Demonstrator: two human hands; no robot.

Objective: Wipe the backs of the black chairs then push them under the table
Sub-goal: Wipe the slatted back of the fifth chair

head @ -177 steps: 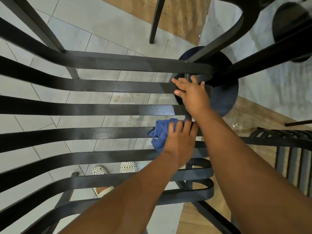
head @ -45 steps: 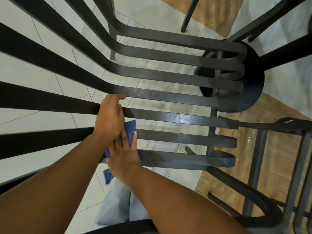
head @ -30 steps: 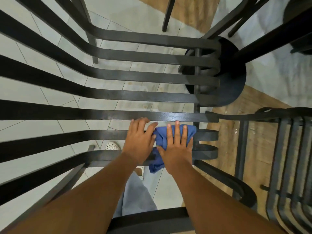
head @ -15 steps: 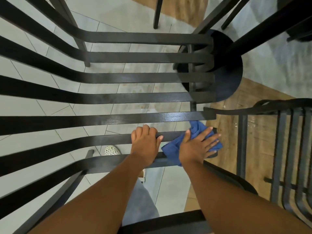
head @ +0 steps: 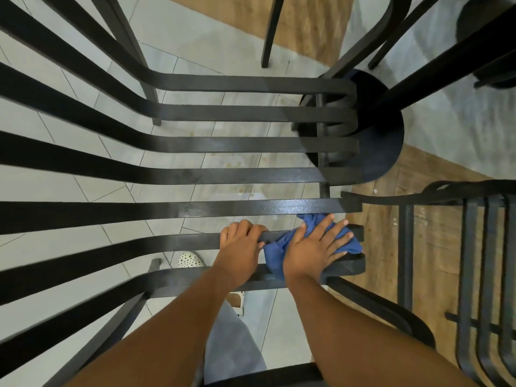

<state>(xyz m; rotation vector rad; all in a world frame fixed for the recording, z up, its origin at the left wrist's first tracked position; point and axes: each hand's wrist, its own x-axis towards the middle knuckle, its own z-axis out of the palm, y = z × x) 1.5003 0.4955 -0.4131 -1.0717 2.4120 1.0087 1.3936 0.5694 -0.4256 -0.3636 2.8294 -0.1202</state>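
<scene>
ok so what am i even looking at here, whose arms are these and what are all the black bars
There is no machine here: these are a person's two bare arms, filmed by one wide-angle camera worn on their head and looking down, so lines bend near the edges. The black bars are the curved horizontal slats of a black slatted chair back, seen from above, with pale floor tiles showing between them. The left hand curls its fingers over one slat, steadying the chair. The right hand lies flat with spread fingers, pressing a crumpled blue cloth onto the end of the slats near the chair's right edge. A second black slatted chair stands to the right, over a brown wood-look floor. Below, a white dotted shoe peeks through.
</scene>
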